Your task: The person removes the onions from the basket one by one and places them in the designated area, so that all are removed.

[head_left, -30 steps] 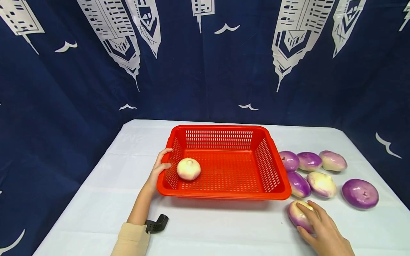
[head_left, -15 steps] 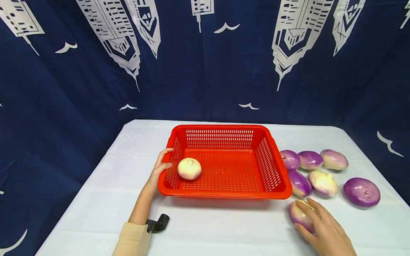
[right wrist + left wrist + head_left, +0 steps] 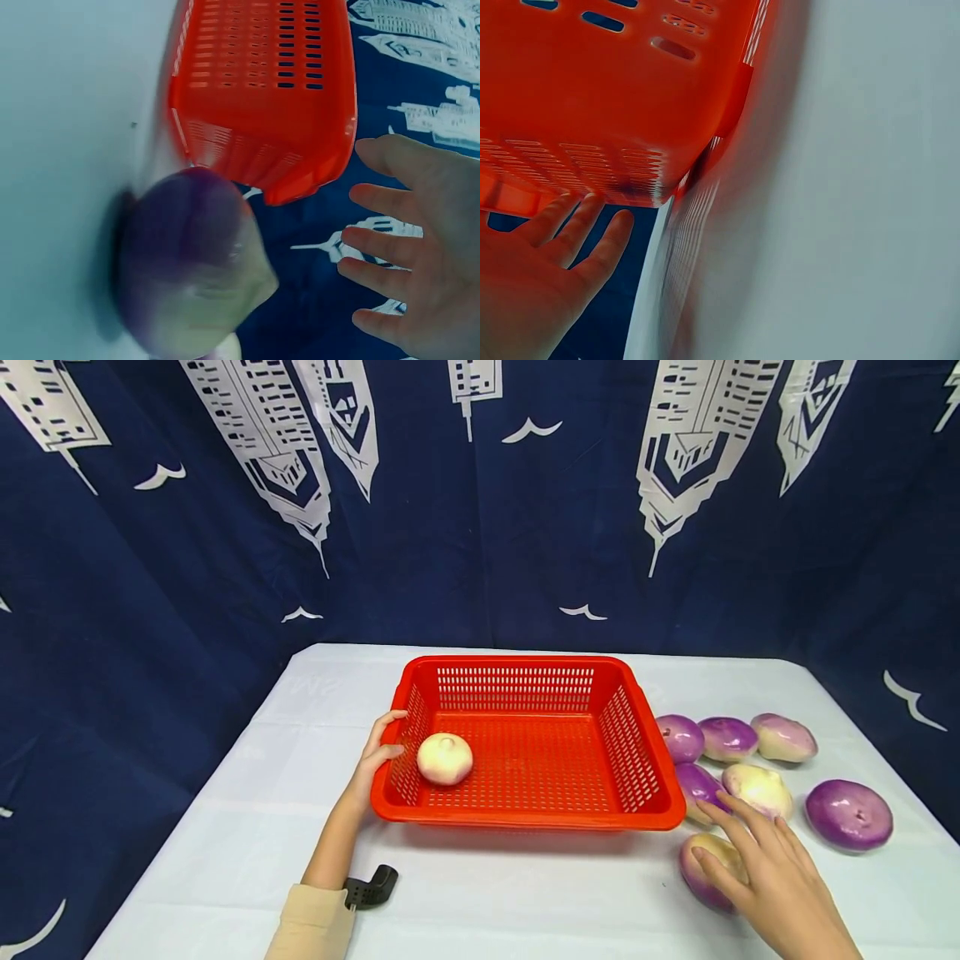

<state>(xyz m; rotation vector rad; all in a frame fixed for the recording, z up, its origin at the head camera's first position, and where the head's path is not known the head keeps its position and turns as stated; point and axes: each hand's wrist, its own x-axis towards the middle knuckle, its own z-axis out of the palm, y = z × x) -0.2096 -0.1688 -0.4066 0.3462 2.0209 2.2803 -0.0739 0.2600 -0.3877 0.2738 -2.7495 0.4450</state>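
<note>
At the left rim of a red plastic basket point(image 3: 517, 820), my left hand point(image 3: 372, 760) grips the edge with fingertips over it; in the left wrist view its straighter fingers point(image 3: 604, 251) meet the basket's outer side. One pale turnip point(image 3: 445, 758) sits inside, near the left wall. My right hand point(image 3: 780, 868) is over a purple-and-cream turnip point(image 3: 705, 893) at the front right, fingers spread and partly covering it. The right wrist view shows that turnip point(image 3: 187, 262) resting on the table, apart from the open right palm point(image 3: 442, 262), which holds nothing.
Several more purple and cream turnips point(image 3: 727, 739) lie right of the basket, the nearest ones close against its side. A single dark purple turnip point(image 3: 849, 815) lies farther right. A white cloth point(image 3: 480, 893) covers the table; a navy printed curtain point(image 3: 480, 543) hangs behind.
My right hand has come off the front turnip, its fingers spreading and shifting up and to the right. The left hand and basket stay put.
</note>
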